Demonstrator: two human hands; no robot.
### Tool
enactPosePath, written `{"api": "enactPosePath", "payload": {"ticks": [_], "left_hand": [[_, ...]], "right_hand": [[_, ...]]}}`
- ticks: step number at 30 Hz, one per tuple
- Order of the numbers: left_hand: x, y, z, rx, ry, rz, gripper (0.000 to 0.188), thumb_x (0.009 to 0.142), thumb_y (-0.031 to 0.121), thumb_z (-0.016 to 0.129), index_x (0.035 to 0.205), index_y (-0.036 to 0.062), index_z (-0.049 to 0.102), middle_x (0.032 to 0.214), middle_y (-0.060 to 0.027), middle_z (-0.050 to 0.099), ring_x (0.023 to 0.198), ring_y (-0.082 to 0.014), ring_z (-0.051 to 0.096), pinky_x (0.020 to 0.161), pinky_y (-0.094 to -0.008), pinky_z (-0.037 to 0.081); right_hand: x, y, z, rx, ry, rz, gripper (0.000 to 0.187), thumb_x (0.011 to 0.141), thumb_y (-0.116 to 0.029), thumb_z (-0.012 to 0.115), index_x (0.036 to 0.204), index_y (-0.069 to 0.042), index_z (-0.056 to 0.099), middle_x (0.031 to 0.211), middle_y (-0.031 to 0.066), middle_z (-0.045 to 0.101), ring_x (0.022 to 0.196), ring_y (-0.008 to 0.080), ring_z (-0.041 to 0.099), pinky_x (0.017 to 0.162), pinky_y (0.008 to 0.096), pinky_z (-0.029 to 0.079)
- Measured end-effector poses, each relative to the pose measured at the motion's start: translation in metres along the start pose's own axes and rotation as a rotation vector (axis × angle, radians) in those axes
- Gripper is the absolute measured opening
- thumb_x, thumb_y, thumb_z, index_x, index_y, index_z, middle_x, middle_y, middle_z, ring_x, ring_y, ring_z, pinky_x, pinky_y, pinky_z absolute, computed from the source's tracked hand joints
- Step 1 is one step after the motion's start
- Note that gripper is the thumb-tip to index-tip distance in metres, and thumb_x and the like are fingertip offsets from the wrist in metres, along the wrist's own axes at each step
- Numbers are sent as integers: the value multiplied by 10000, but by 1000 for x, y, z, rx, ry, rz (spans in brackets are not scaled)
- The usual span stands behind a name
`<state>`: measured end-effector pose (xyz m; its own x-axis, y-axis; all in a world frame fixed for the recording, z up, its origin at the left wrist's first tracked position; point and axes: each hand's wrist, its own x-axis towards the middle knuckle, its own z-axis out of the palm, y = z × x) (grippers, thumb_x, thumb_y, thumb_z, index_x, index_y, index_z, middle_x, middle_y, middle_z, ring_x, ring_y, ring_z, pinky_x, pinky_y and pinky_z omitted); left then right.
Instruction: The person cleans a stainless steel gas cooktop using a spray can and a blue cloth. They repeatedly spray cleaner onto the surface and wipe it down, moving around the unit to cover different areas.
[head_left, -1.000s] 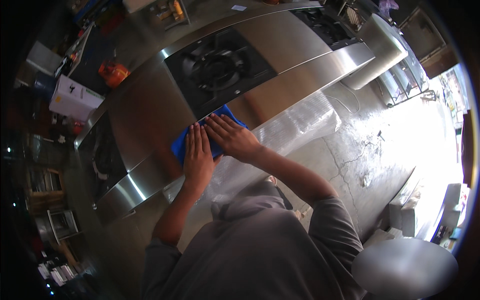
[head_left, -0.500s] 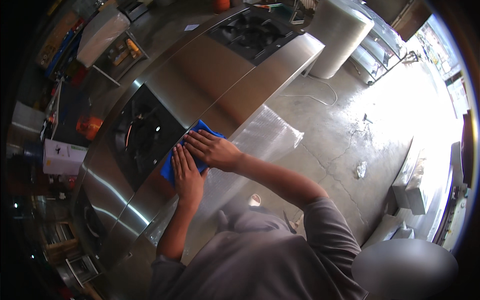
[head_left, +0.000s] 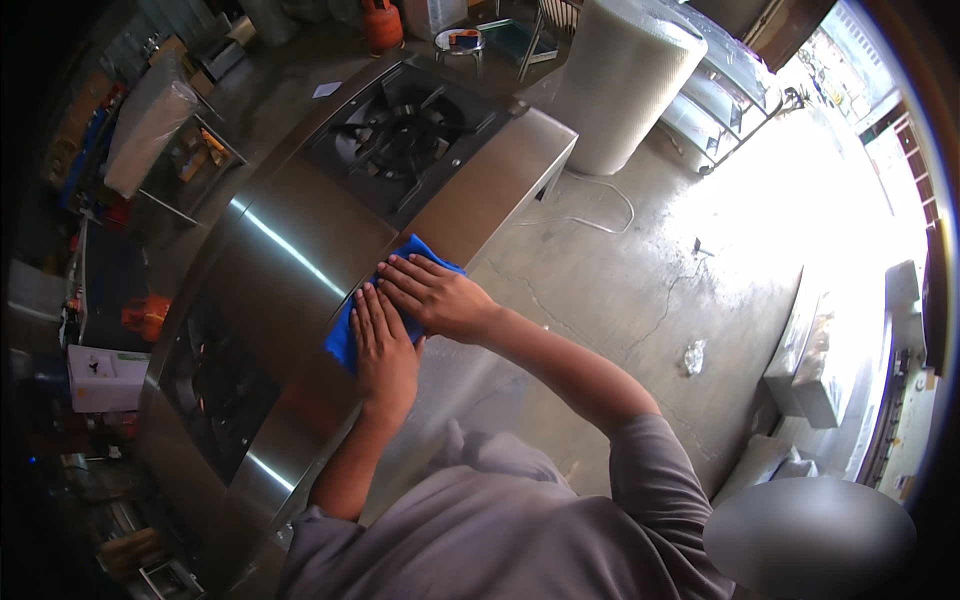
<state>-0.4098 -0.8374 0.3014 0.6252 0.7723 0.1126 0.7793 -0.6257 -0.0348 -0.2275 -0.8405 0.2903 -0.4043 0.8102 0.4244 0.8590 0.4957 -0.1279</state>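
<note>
A blue cloth (head_left: pixel 342 338) lies on the front strip of a long stainless steel stove counter (head_left: pixel 292 235). My left hand (head_left: pixel 385 352) rests flat on its near part, fingers stretched out. Flat on its far part is my right hand (head_left: pixel 436 296), also with fingers extended, the two hands almost touching. Both palms press the cloth to the metal, hiding its middle. Beyond them a black gas burner (head_left: pixel 405 135) is set into the counter. A second burner (head_left: pixel 215 395) sits left of my hands, in shadow.
The counter's right edge runs beside my arms. A large roll of bubble wrap (head_left: pixel 625 90) stands past its far end, with a pale hose (head_left: pixel 605 228) on the floor nearby. Wrapped long packages (head_left: pixel 815 360) lie at the right. An orange gas cylinder (head_left: pixel 381 27) stands at the back.
My hands and the cloth have slid along the counter's front strip toward the far burner, and my body has shifted that way too. Both hands stay flat on the cloth.
</note>
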Motion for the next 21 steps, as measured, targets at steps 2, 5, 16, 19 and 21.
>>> {"api": "enactPosePath", "payload": {"ticks": [2, 5, 16, 19, 21], "left_hand": [[32, 25, 2, -28, 17, 8, 1016, 876, 364, 814, 1571, -131, 263, 1649, -299, 285, 1574, -401, 251, 1317, -483, 190], [79, 62, 6, -34, 13, -2, 1004, 881, 359, 809, 1573, -124, 267, 1652, -296, 285, 1574, -399, 253, 1317, -484, 189], [201, 155, 26, 95, 112, 40, 851, 903, 320, 744, 1536, -109, 369, 1636, -289, 349, 1554, -390, 326, 1280, -468, 291], [225, 173, 35, 51, 110, 38, 768, 943, 260, 687, 1535, -112, 369, 1634, -288, 354, 1554, -394, 326, 1279, -474, 290], [238, 186, 40, 40, 116, 27, 842, 912, 288, 728, 1546, -110, 344, 1642, -290, 333, 1561, -396, 305, 1286, -478, 270]], "right_hand": [[-8, 37, -12, 26, -9, 14, 637, 899, -188, 661, 1495, -21, 511, 1621, 158, 454, 1523, 301, 410, 1279, 453, 319], [-18, 93, -28, 39, -34, 27, 672, 880, -178, 679, 1510, -31, 501, 1626, 154, 447, 1531, 302, 395, 1286, 456, 309], [-49, 235, -66, 33, -115, 78, 1122, 583, -398, 878, 1553, -39, 445, 1641, 157, 419, 1546, 319, 359, 1297, 447, 292], [-56, 263, -73, 4, -111, 73, 1139, 587, -406, 884, 1565, -38, 429, 1646, 159, 411, 1547, 321, 357, 1293, 453, 293], [-60, 280, -79, -2, -110, 76, 1141, 593, -408, 888, 1568, -37, 424, 1650, 159, 405, 1547, 322, 357, 1289, 456, 296]]}}
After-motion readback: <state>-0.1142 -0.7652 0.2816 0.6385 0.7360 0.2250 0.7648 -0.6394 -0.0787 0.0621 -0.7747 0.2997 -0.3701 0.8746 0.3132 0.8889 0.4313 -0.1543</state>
